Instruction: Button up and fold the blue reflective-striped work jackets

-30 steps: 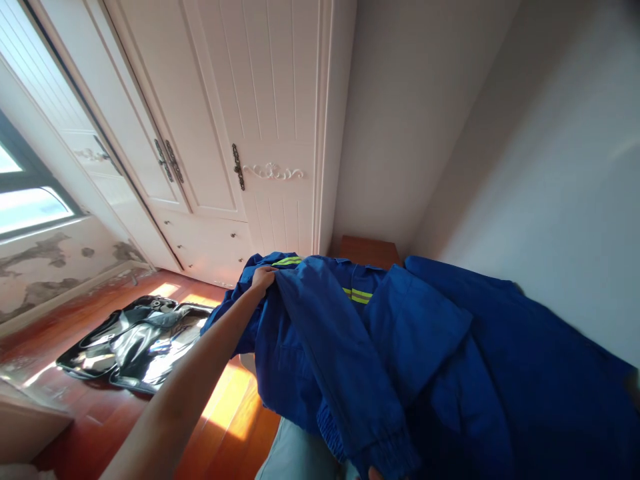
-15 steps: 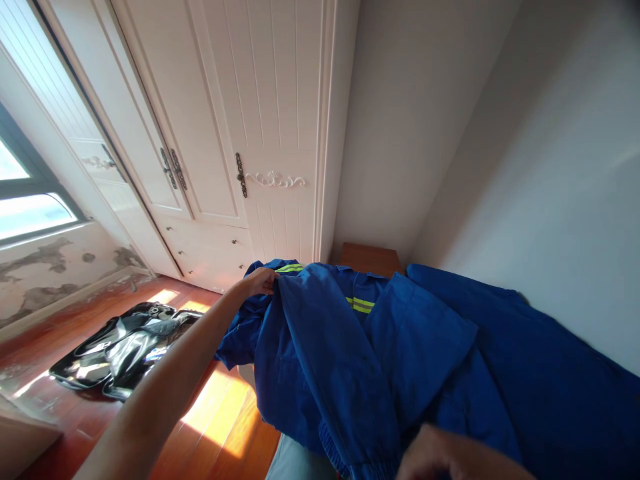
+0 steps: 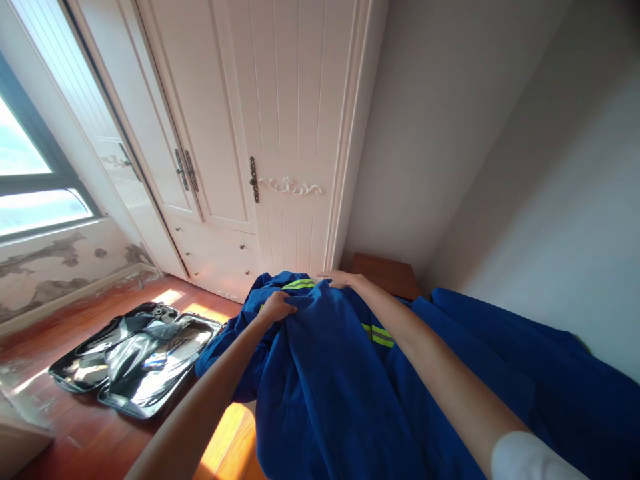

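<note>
Raised from the view's bottom edge, the right hand (image 3: 343, 279), grip unclear, touches the blue garment (image 3: 340, 380) cut off below both hands, the left hand (image 3: 277, 308) pinches it, and farther left an open suitcase (image 3: 144, 415) holds indistinct items (image 3: 131, 350).

Cream wardrobe (image 3: 295, 100), dark ornate handles (image 3: 254, 180); window (image 3: 43, 208) at left, peeling wall (image 3: 55, 260) below; sunlit reddish wood floor (image 3: 75, 433).

Head cam looks fwd/dn over nearby garment (image 3: 345, 387) twd wardrobe (image 3: 295, 113).
</note>
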A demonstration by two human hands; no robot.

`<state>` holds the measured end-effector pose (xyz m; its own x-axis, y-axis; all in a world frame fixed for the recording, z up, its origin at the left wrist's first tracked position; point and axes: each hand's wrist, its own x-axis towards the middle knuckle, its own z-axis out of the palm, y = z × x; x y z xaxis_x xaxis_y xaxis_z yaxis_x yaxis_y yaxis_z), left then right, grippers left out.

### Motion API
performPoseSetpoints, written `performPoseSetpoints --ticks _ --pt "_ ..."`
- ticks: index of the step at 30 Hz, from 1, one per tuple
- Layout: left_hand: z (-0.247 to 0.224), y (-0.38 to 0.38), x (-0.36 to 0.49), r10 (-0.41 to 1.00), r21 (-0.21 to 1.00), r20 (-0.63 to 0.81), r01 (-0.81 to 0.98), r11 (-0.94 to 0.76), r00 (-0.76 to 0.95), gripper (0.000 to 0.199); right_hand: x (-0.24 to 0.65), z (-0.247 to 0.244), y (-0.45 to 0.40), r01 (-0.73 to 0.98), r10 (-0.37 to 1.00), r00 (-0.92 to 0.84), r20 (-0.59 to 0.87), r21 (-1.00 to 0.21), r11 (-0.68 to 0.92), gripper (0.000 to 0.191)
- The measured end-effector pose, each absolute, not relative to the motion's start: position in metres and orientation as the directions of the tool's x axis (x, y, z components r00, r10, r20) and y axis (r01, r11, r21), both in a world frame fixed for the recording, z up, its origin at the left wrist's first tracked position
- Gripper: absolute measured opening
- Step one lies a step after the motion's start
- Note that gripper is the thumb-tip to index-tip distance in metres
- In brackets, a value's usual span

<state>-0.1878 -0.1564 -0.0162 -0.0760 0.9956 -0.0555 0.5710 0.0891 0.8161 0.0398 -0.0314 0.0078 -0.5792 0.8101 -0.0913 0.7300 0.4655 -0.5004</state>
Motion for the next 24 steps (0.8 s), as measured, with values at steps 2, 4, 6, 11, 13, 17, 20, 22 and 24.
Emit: performPoseSetpoints --ticks 2,4,6,11,13,17,20,22,24 --pt "-0.019 -0.163 -0.193 0.991 0.812 -0.114 0.568 0.135 -0.074 0.007 0.037 -0.004 -0.016 0.736 0.767 -0.621 -0.161 -0.457 0.5 0.043" --pt "-0.021 -0.17 -0.198 0.984 0.811 -0.163 0.56 0.172 -0.066 0.012 0.039 -0.012 -0.001 0.742 0.749 -0.635 -0.19 -0.418 0.523 0.033" --pt "-0.023 -0.177 -0.201 0.983 0.824 -0.171 0.538 0.178 -0.064 0.016 0.044 -0.018 0.011 0.743 0.75 -0.638 -0.175 -0.394 0.541 0.032" --pt "-0.023 -0.185 -0.197 0.984 0.825 -0.131 0.538 0.175 -0.119 0.021 0.053 -0.029 0.024 0.732 0.758 -0.644 -0.101 -0.37 0.572 0.041" --pt "-0.02 -0.189 -0.194 0.984 0.84 -0.117 0.515 0.17 -0.134 0.023 0.053 -0.032 0.022 0.729 0.763 -0.642 -0.07 -0.362 0.581 0.043" --pt "-0.018 -0.205 -0.195 0.99 0.946 -0.116 0.294 0.136 -0.082 0.053 0.051 -0.033 0.013 0.714 0.768 -0.641 0.014 -0.357 0.603 0.045" --pt "-0.02 -0.22 -0.197 0.991 0.973 -0.132 0.193 0.13 0.0 0.076 0.049 -0.031 0.002 0.681 0.753 -0.653 0.082 -0.37 0.631 0.052" --pt "-0.022 -0.227 -0.198 0.993 0.949 -0.118 0.293 0.113 0.0 0.086 0.049 -0.031 -0.005 0.661 0.735 -0.673 0.088 -0.374 0.65 0.056" --pt "-0.022 -0.229 -0.196 0.997 0.871 -0.053 0.485 0.077 -0.061 0.086 0.049 -0.032 -0.011 0.654 0.718 -0.693 0.06 -0.368 0.662 0.057"
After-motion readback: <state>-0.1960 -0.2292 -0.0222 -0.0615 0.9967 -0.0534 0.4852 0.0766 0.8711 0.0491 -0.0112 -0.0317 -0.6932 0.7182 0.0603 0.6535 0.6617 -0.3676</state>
